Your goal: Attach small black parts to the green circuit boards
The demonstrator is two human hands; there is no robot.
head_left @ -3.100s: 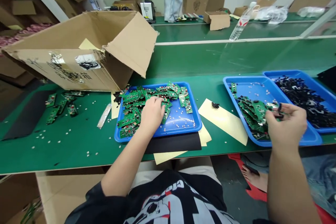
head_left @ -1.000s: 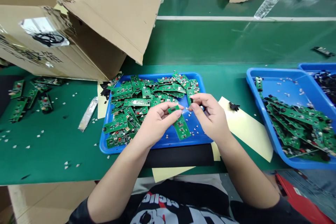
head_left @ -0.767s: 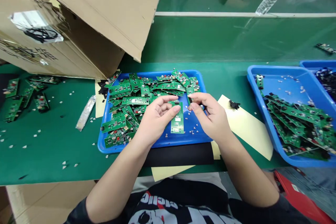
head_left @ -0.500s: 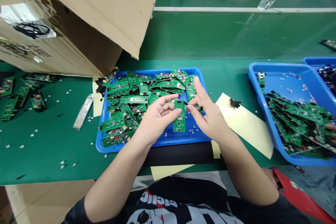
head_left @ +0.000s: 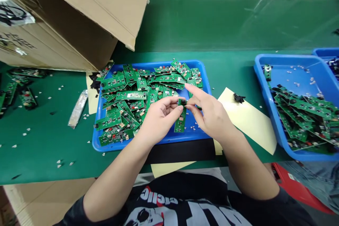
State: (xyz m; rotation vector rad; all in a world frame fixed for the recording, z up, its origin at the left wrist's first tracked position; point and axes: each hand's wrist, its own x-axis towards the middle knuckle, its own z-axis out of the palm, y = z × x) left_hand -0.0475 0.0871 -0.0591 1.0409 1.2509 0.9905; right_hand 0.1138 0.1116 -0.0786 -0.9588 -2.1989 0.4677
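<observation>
My left hand (head_left: 159,118) pinches the top end of a narrow green circuit board (head_left: 180,123), held upright over the near right part of a blue tray (head_left: 148,142) heaped with several like boards (head_left: 132,95). My right hand (head_left: 209,114) meets it from the right, thumb and a finger pressing a small black part (head_left: 183,102) onto the board's top end while the index finger sticks out.
A big open cardboard box (head_left: 66,17) lies on its side at the back left. Right of me stands a second blue tray (head_left: 296,77) with finished boards (head_left: 304,116). A yellow sheet (head_left: 249,120) carries a loose black part (head_left: 239,97). Loose boards (head_left: 18,91) lie far left.
My left hand took a board out of the tray and my right hand came over from the right tray with a black part. Both hands now meet over the tray; the view tilted down.
</observation>
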